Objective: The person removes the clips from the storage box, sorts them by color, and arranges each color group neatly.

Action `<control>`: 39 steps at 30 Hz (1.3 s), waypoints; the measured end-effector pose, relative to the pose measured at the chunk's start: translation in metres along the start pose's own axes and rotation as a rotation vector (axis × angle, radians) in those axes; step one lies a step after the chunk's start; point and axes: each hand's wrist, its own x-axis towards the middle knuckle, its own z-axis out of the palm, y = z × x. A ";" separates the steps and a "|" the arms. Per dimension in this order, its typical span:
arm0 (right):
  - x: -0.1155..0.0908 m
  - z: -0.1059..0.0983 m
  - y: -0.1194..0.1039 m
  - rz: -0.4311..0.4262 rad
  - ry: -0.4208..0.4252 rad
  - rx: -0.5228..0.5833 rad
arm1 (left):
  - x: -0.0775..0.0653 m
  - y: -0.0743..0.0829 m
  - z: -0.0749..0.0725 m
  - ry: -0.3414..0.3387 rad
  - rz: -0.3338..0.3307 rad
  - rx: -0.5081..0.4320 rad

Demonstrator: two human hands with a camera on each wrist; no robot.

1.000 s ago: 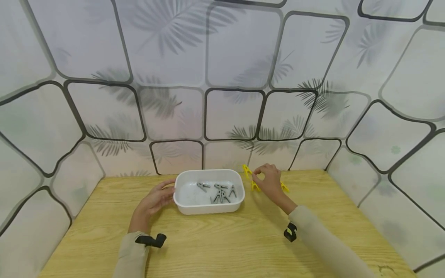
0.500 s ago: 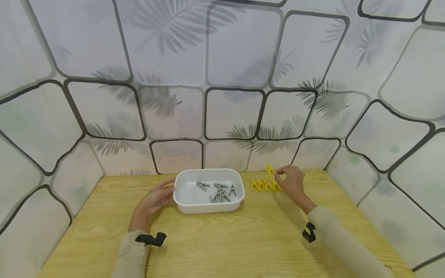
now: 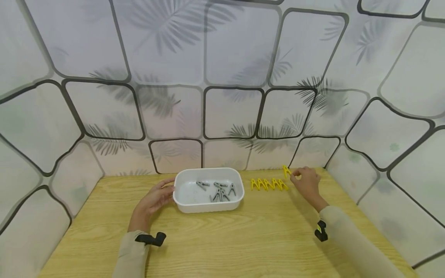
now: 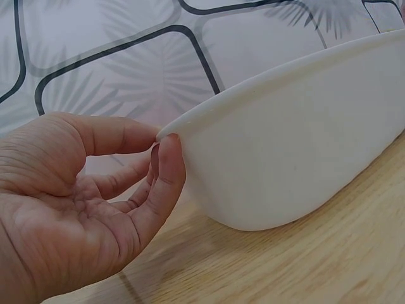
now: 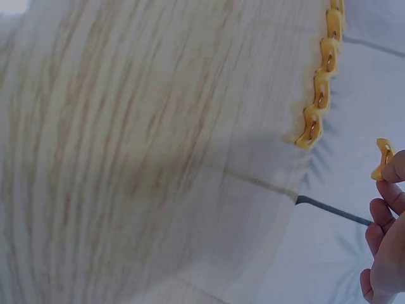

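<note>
My left hand [image 3: 158, 199] holds the left end of a white plastic basin [image 3: 210, 209]. In the left wrist view, my fingers meet at its rim [image 4: 253, 85]. Several grey clothespins [image 3: 221, 193] lie inside the basin. My right hand [image 3: 307, 183] pinches a yellow clothespin [image 3: 286, 171] between thumb and finger, raised above the table. To its left, several yellow clothespins [image 3: 265, 184] stand upright in a row, legs down. The right wrist view shows the pinched clothespin [image 5: 383, 158] apart from the end of the row [image 5: 310, 128], with my right hand [image 5: 387, 253] partly out of frame.
A light wooden table [image 3: 222, 243] extends under everything. Behind it rises a wall [image 3: 229, 116] covered in leaf-patterned sheeting, which also closes both sides. The row of clothespins stands near the table's back edge, right of the basin.
My right hand has moved rightward along the row with the yellow clothespin pinched in it. More of the standing row shows now. My left hand and the basin have stayed in place.
</note>
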 end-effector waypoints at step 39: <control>-0.015 0.003 0.023 0.106 -0.246 -0.183 | 0.001 -0.002 -0.002 -0.016 0.017 0.011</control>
